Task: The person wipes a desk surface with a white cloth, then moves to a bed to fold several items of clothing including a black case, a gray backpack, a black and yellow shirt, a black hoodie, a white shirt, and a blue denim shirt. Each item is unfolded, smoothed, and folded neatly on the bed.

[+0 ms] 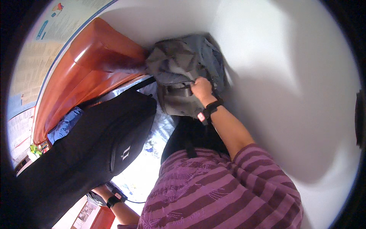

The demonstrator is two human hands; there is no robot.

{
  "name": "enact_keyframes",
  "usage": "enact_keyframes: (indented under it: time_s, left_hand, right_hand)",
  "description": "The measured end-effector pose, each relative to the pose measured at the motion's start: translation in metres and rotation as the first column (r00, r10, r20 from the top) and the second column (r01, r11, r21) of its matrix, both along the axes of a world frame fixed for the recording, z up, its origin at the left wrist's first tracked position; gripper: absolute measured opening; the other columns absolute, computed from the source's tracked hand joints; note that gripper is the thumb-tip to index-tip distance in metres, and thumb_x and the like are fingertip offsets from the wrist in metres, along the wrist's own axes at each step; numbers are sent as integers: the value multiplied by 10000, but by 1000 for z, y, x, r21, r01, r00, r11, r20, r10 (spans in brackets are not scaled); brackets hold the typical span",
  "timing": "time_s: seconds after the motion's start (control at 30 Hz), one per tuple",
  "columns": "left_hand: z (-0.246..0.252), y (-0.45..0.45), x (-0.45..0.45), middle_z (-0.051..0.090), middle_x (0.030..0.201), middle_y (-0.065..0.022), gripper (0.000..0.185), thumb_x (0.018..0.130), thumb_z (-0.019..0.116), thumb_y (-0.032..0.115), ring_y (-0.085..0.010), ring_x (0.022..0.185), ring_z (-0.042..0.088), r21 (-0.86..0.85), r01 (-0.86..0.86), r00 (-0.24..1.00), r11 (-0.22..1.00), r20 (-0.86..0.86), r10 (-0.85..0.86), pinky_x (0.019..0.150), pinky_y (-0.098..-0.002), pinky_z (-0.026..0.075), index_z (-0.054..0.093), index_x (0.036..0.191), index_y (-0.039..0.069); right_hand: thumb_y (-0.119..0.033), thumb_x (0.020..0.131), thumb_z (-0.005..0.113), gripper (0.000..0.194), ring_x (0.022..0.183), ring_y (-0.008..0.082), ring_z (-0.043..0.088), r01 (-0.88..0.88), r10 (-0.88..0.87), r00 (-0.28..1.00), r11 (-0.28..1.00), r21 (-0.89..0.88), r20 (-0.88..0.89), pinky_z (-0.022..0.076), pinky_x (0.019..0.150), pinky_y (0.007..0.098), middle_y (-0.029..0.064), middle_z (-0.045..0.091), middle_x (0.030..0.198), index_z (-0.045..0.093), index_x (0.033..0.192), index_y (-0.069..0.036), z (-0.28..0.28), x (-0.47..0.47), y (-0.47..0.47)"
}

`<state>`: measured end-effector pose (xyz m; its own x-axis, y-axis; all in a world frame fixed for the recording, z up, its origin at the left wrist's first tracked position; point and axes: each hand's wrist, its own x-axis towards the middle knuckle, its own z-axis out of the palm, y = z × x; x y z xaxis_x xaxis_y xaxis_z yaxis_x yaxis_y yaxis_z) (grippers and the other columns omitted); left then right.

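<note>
My right hand [201,89] is closed on the top opening edge of a grey fabric bag [177,103], which sags in soft folds against the white wall. To the left, a long black padded case [94,137] with a white logo lies slanted across the view; it looks like an instrument gig bag. My left hand [100,189] is at the case's lower edge, and its fingers are hidden there, so its grip cannot be made out. Beside that wrist is a dark object with a thin black cable [135,202]. Both wrists wear black straps with small tags.
An orange-brown leather-like headboard or seat back [94,57] stands along the left wall, under printed posters [45,43]. A blue cloth [65,124] is tucked by it. Pale patterned bedding [154,148] shows below. The white wall [286,114] closes off the right side.
</note>
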<state>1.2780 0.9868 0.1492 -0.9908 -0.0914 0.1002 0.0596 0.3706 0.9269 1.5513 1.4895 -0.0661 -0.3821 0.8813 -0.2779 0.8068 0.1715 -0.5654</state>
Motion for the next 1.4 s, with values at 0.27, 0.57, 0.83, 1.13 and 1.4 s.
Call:
enact_keyframes:
  time_s: [0.27, 0.57, 0.83, 1.13, 1.4]
  left_hand:
    - [-2, 4, -3, 480, 1268, -147, 477, 878, 498, 256, -308, 1119, 484, 1, -1, 1000, 1000, 12, 1, 958, -397, 381, 431, 1251, -33]
    - [-2, 13, -4, 476, 1271, -146, 481, 882, 494, 263, -308, 1123, 482, 9, 8, 1000, 1000, 5, -8, 960, -397, 379, 425, 1256, -31]
    - [-6, 15, -8, 474, 1275, -144, 485, 884, 491, 269, -308, 1126, 479, 74, -18, 1000, 997, -1, 18, 962, -396, 378, 421, 1261, -29]
    - [-9, 13, -8, 471, 1278, -143, 489, 888, 488, 275, -308, 1129, 477, 131, -54, 999, 990, -2, 54, 964, -396, 377, 415, 1266, -27]
    - [-11, 4, -6, 468, 1282, -141, 493, 890, 485, 281, -307, 1132, 475, 143, -85, 996, 986, 7, 85, 965, -395, 376, 410, 1270, -25]
  right_hand:
    - [-239, 666, 640, 259, 680, 396, 584, -279, 260, 925, 960, -31, -279, 474, 624, 479, 217, 587, 689, 615, 634, 17, 121, -4, -74]
    - [-245, 726, 630, 290, 684, 428, 560, -234, 65, 780, 953, -193, -623, 456, 607, 467, 240, 574, 694, 587, 667, 35, 112, 17, -104]
    - [-88, 806, 564, 266, 962, 250, 563, 102, -195, 531, 981, -165, -825, 406, 867, 327, 129, 616, 1037, 562, 1049, 19, 128, 41, -59]
    - [-289, 835, 608, 408, 874, 224, 505, 347, -696, 717, 394, -851, -30, 428, 737, 361, 109, 521, 1002, 481, 1131, -38, -60, 66, -57]
    - [-275, 693, 731, 535, 987, 365, 491, 347, -325, 922, 935, 78, -212, 406, 819, 423, 187, 509, 1022, 486, 1094, -20, 5, 82, -8]
